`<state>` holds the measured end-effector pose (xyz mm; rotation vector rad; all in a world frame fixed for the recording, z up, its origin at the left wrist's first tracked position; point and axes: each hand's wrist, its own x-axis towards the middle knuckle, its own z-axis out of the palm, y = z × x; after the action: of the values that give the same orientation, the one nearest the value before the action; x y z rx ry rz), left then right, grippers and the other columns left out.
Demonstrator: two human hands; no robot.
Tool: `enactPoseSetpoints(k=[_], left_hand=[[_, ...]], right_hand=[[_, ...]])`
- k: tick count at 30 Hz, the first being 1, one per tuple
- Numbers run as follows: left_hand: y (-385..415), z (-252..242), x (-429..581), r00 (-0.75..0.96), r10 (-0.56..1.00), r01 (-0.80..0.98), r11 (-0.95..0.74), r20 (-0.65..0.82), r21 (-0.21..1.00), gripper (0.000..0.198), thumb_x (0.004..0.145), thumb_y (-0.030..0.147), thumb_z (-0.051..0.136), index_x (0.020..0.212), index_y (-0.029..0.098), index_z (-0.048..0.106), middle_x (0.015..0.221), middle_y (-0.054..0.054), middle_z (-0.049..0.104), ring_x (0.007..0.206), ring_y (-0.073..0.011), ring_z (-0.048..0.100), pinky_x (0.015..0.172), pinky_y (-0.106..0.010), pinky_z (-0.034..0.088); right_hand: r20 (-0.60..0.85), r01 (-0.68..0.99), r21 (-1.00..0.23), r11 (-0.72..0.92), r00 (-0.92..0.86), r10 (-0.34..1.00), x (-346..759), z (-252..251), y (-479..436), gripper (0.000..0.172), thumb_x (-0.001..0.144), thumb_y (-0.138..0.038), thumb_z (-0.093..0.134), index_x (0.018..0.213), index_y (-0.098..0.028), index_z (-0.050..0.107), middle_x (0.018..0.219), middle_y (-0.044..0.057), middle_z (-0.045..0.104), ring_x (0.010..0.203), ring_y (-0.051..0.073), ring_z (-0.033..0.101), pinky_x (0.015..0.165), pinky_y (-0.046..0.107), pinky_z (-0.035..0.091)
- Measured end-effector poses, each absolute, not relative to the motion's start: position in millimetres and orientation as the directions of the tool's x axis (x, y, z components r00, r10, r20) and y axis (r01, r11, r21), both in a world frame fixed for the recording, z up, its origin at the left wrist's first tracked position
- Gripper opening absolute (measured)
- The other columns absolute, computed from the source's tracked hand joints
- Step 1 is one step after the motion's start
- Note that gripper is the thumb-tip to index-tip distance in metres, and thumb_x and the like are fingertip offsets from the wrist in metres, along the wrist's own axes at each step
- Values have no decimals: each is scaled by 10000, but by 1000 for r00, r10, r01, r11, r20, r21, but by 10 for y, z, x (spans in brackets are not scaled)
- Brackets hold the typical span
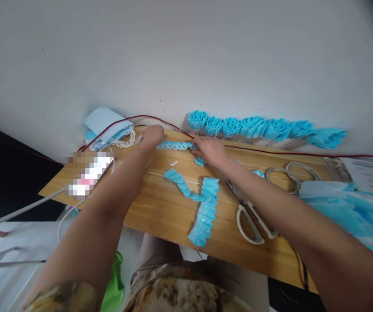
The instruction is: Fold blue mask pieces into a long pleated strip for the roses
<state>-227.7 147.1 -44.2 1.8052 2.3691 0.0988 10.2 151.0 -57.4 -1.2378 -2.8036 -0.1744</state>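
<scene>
A narrow pleated blue strip [175, 145] lies across the back of the wooden table, between my two hands. My right hand [209, 149] is closed, its fingertips pinching the strip's right end. At the strip's left end is my left hand [154, 134], turned away so that its fingers are hidden. In front of my hands lies a longer pleated blue strip [207, 210], bent in a curve, over a thin white stick [155, 173]. A small blue folded piece [199, 161] rests just under my right hand. Below my right forearm are white-handled scissors [251, 225], partly covered.
Several blue flowers [231, 126] stand in a row against the wall. Face masks [106, 123] are piled at the back left, near a lit phone [92, 175]. A red-black cable [147, 116] runs along the back. Rings [283, 180] and blue sheets [351, 212] lie right.
</scene>
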Motion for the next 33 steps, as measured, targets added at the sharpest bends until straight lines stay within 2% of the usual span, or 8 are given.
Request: enactPoseSetpoints(k=[3, 7, 13, 18, 24, 28, 31, 33], left_hand=[[1534, -357, -2326, -338, 941, 936, 336, 6, 101, 433, 928, 216, 454, 1235, 98, 737, 1289, -243, 704, 1209, -354, 655, 992, -430, 509], [1459, -195, -2270, -294, 944, 955, 282, 151, 96, 450, 956, 230, 417, 1266, 164, 736, 1276, -174, 730, 1204, -317, 657, 1001, -402, 497], [1115, -318, -1901, -78, 996, 993, 81, -45, 88, 430, 991, 267, 418, 1262, 218, 747, 1241, -123, 754, 1155, -287, 686, 953, -365, 515], [920, -507, -1660, -99, 989, 995, 101, -109, 14, 456, 1016, 198, 385, 1397, 212, 634, 1241, -165, 736, 1145, -297, 694, 928, -389, 529], [941, -533, -1585, -111, 987, 994, 111, -115, -4, 472, 1000, 116, 346, 1360, 180, 645, 1186, -201, 741, 1140, -325, 702, 930, -427, 536], [1026, -549, -1585, -130, 983, 991, 129, -133, -19, 401, 950, 122, 461, 1284, 129, 684, 1191, -229, 736, 1133, -349, 706, 918, -423, 552], [1083, -541, -1607, -125, 982, 992, 123, -144, -20, 392, 912, 116, 531, 1269, 120, 694, 1209, -237, 731, 1150, -369, 701, 933, -436, 556], [1104, -528, -1620, -111, 983, 994, 110, -148, -15, 413, 926, 107, 510, 1297, 143, 687, 1232, -226, 728, 1172, -371, 695, 958, -449, 548]], right_hand=[[42, 780, -3, 626, -626, 779, -123, -548, 1544, 389, 1023, -366, 509, 1341, -178, 628, 1271, 177, 724, 1168, 317, 669, 902, 378, 481], [-74, 796, -59, 602, -605, 793, -388, -501, 1659, 458, 1043, -332, 403, 1447, -243, 599, 1303, 165, 723, 1176, 315, 685, 884, 382, 515], [-200, 813, -118, 570, -582, 788, -400, -493, 1780, 494, 1018, -290, 410, 1466, -358, 606, 1380, 103, 698, 1195, 309, 692, 883, 369, 536], [-171, 799, -153, 582, -602, 780, -369, -617, 1800, 488, 1019, -310, 425, 1470, -335, 609, 1388, 95, 695, 1239, 297, 669, 932, 353, 527], [-133, 788, -187, 586, -612, 780, -347, -621, 1772, 460, 1012, -276, 445, 1419, -300, 658, 1348, 125, 715, 1193, 301, 692, 915, 357, 522], [-118, 766, -238, 598, -633, 765, -336, -599, 1764, 449, 986, -228, 468, 1373, -241, 697, 1339, 157, 713, 1196, 312, 683, 906, 351, 503], [-103, 737, -293, 609, -658, 746, -314, -570, 1822, 398, 976, -221, 483, 1267, -217, 754, 1254, 124, 756, 1097, 257, 706, 850, 299, 499], [-78, 725, -385, 571, -642, 762, -251, -517, 1874, 386, 1006, -251, 439, 1184, -185, 775, 1082, 96, 795, 908, 192, 712, 750, 256, 493]])
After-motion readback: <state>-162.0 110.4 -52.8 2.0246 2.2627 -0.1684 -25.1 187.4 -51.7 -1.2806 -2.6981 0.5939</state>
